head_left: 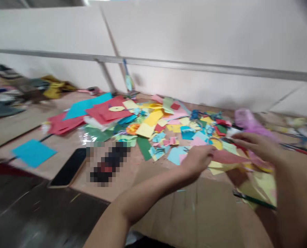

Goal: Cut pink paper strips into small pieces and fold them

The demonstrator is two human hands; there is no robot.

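My left hand [198, 159] pinches the left end of a red piece of paper [229, 157] that lies over the pile of coloured paper scraps [169, 129]. My right hand [257, 144] reaches in from the right and rests over the other end of the same red piece, fingers curled, smeared by motion. Yellow paper sheets [266, 184] lie under and in front of my right hand. A green pencil [254, 199] lies beside them on a brown cardboard sheet [195, 210].
A black phone [69, 167] lies at the left front next to a blue square of paper [33, 152]. Large red and blue sheets [91, 110] sit at the back left. A pink plastic bag [246, 120] is at the right. White partition boards [195, 51] stand behind.
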